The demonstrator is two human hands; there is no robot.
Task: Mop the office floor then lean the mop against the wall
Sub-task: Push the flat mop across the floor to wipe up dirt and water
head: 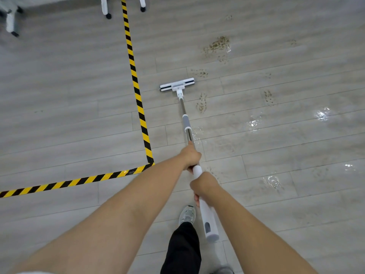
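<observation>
right hand [204,185] curls tight round the white grip of the mop [185,120]; left hand [190,155] grips the metal pole just ahead, the two close together. mop head [177,85] lies flat on the floor [59,115], just beside the tape [138,95], near muddy prints [217,46]. to mop well, i'd judge: hold the head flat, press evenly, and draw overlapping strokes through prints and wet patches [254,122].

Pale grey wood-look planks cover the floor [59,95]. Yellow-and-black striped tape [136,89] runs down from 12 o'clock, corners near the centre and heads off toward 8 o'clock. White chair legs [104,6] on black castors [108,16] stand at 11 o'clock. Brown muddy marks [217,45] lie at 1 o'clock, and wet patches [322,114] glint at 3 o'clock.
</observation>
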